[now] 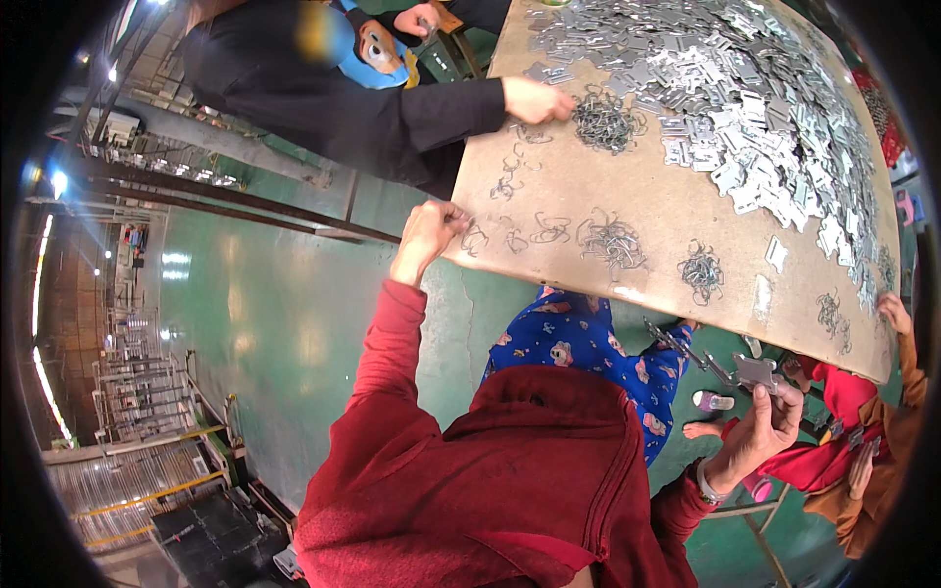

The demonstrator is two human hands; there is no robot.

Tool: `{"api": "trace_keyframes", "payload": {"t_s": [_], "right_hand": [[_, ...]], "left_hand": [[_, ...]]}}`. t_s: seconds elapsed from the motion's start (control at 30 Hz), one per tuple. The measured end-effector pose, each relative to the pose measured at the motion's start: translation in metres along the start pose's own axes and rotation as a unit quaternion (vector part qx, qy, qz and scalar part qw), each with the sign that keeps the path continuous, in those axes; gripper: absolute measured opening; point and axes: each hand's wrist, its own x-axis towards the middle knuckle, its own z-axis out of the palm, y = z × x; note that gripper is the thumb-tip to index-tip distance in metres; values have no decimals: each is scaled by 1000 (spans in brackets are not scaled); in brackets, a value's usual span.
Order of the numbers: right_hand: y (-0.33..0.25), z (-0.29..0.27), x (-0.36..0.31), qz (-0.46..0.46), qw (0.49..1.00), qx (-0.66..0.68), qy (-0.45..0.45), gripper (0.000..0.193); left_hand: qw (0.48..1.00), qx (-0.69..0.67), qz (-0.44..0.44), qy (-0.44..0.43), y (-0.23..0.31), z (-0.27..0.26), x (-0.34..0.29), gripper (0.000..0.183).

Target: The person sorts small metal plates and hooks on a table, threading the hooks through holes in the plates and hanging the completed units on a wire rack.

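At the left corner of the table (578, 178), my left hand (431, 233) is closed in a pinch. What its fingertips hold, if anything, is too small to make out. Beside them lie a few loose bent wire hooks (475, 238). My right hand (760, 438), off the table's near edge, grips a flat grey metal plate (755, 371) between thumb and fingers. From that plate a linked string of metal pieces (686, 347) stretches up and left. Small piles of wire hooks, one (612, 243) in the middle and another (702, 273) to its right, rest along the near edge.
A large heap of flat metal plates (774, 127) covers the table's far right. Across the left side, a co-worker's hand (537, 100) reaches to a bigger hook pile (604, 120). Another person's hand (893, 313) touches the right edge. Metal racks (147, 382) stand left.
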Motion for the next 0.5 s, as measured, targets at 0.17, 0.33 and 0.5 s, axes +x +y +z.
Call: {"api": "trace_keyframes", "payload": {"t_s": [0.17, 0.33, 0.5], "right_hand": [[-1, 2, 2, -8, 1000, -2, -5, 15], [-6, 6, 2, -13, 1000, -9, -8, 15], [-13, 11, -3, -15, 1000, -16, -5, 15]], "left_hand": [[994, 77, 21, 74, 14, 10, 5, 20], [960, -30, 264, -88, 68, 42, 33, 16], [940, -137, 292, -112, 124, 67, 37, 16]]}}
